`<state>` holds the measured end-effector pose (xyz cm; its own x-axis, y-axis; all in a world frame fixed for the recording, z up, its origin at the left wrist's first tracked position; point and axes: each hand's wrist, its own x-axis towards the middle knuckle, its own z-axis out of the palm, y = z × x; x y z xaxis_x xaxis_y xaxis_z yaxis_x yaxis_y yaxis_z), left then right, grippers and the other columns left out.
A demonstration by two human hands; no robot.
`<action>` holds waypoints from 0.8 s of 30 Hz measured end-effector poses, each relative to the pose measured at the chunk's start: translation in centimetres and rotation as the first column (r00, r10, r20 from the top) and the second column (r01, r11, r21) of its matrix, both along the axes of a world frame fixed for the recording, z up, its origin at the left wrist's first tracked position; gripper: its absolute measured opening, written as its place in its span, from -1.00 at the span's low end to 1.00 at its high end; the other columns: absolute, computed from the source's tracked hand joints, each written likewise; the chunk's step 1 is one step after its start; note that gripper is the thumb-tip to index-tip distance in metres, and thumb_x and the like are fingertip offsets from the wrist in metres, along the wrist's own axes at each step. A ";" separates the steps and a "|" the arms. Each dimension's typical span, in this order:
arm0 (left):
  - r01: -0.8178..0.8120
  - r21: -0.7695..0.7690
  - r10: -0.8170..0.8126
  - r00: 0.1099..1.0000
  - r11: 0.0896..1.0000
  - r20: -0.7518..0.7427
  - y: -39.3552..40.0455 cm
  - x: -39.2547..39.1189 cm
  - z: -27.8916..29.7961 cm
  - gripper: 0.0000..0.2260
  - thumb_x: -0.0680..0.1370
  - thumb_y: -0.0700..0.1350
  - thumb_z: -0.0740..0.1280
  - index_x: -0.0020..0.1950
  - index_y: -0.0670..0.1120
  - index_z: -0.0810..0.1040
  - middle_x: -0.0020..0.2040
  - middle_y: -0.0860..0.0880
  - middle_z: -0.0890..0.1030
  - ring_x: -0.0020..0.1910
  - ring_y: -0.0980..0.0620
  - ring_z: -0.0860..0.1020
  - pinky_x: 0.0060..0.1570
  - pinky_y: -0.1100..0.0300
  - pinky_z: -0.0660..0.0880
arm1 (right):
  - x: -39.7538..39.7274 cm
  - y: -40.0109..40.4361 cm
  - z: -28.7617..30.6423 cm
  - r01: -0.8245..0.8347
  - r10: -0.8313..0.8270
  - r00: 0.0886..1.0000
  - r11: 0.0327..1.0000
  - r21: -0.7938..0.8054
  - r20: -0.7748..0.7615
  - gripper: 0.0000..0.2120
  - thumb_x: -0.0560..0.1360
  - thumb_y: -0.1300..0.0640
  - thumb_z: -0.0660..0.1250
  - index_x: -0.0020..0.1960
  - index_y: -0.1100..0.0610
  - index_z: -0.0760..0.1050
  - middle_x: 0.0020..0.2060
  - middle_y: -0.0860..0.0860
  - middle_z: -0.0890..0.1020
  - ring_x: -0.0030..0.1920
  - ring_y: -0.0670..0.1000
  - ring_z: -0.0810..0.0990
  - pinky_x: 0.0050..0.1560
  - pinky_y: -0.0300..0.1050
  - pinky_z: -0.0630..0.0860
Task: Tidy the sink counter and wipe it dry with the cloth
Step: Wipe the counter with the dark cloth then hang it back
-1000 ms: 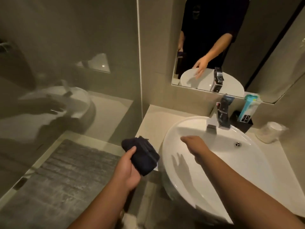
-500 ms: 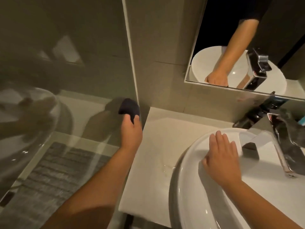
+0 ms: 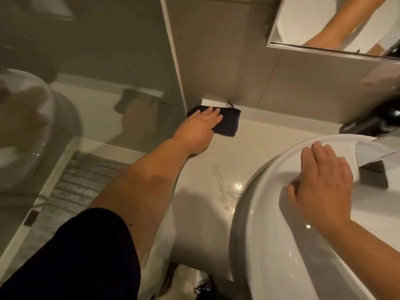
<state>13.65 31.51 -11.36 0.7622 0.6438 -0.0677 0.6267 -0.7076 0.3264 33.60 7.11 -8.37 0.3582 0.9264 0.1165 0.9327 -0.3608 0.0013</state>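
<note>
1. Pressing flat on the dark cloth (image 3: 227,123), the left hand (image 3: 198,132) has its fingers stretched out and laid together on top of the fabric, not curled around it; this grip is a flat palm-down press.
2. Under that hand, the folded cloth lies on the pale surface (image 3: 255,148) in its far left corner, touching the tiled wall (image 3: 227,61) behind it and just beside the glass panel (image 3: 97,61) to the hand's left.
3. Near the left forearm, on the side toward the basin, a small puddle of water (image 3: 227,187) glistens on the surface, well apart from the cloth.
4. Resting on the rim of the white basin (image 3: 270,245), the right hand (image 3: 322,185) lies palm down with fingers loosely spread; its grip closes on nothing.
5. Inside the basin, below the right hand, only a few bright wet streaks show; the bowl holds no objects that can be seen.
6. Just beyond the right hand's fingertips, the metal tap (image 3: 376,161) reaches over the basin from the right edge.
7. Above the right hand, the mirror (image 3: 313,22) reflects the basin and a forearm.
8. Behind the glass, left of the left arm, a grey bath mat (image 3: 82,180) lies on the floor.
</note>
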 end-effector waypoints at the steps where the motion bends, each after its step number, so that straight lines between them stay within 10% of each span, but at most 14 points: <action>1: -0.012 -0.007 0.012 1.000 1.000 0.022 -1.1 -0.6 0.0 -0.54 0.57 -0.26 0.16 0.48 -0.12 0.25 0.53 -0.09 0.23 0.52 -0.07 0.13 0.49 0.01 -0.02 | 0.1 0.0 0.0 -0.002 0.002 1.000 1.000 0.007 -0.003 -0.36 0.34 0.10 0.18 0.38 0.33 0.26 0.40 0.31 0.35 0.44 0.32 0.24 0.41 0.27 0.11; 21: -0.449 -0.052 0.449 0.894 0.892 -0.004 -34.5 -12.1 1.7 -0.55 0.60 -0.20 0.12 0.50 -0.04 0.22 0.54 0.00 0.20 0.53 0.04 0.10 0.48 0.14 -0.11 | 1.4 -0.6 0.9 -0.112 0.113 0.994 0.969 -0.221 -0.009 -0.24 0.49 0.03 0.23 0.53 0.25 -0.07 0.55 0.24 0.03 0.53 0.27 -0.03 0.50 0.21 -0.03; 24: -0.587 -0.371 0.672 0.724 0.720 0.158 -38.1 -10.6 2.5 -0.60 0.60 -0.24 0.14 0.44 -0.05 0.34 0.46 -0.06 0.38 0.44 0.01 0.31 0.45 0.14 0.16 | 1.5 -0.7 1.1 -0.125 0.124 0.992 0.966 -0.224 -0.019 -0.24 0.48 0.05 0.24 0.53 0.23 -0.07 0.55 0.22 0.02 0.54 0.25 -0.04 0.50 0.20 -0.02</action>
